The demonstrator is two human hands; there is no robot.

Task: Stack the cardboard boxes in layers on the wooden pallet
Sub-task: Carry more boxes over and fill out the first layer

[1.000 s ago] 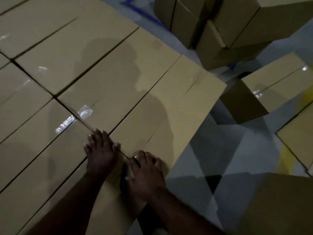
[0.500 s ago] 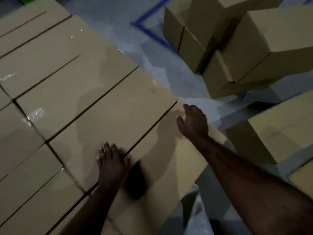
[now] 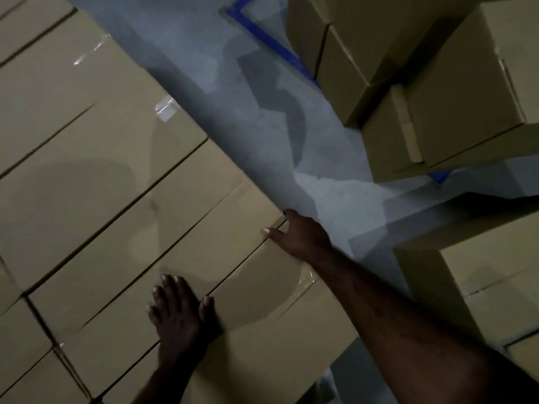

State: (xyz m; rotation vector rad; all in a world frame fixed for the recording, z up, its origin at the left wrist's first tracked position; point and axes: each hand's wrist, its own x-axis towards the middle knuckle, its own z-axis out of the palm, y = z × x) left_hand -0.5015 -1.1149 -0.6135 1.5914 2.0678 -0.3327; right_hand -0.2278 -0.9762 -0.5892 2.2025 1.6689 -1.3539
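Observation:
A layer of tan cardboard boxes (image 3: 96, 158) fills the left of the view, packed edge to edge; the pallet beneath is hidden. The nearest cardboard box (image 3: 256, 290) lies at the layer's right edge. My left hand (image 3: 180, 316) rests flat on its top with the fingers spread. My right hand (image 3: 303, 234) is at the box's far right corner, thumb on top and fingers wrapped over the edge down the side.
Loose cardboard boxes (image 3: 437, 91) are piled at the upper right, and another box (image 3: 484, 275) stands on the floor at the right. Grey floor (image 3: 326, 182) runs between them and the layer. A blue tape line (image 3: 262, 33) marks the floor at the top.
My right hand has slid from the box's top out to its far corner and taken the edge. My left hand stays flat on top. The view has shifted closer and to the right.

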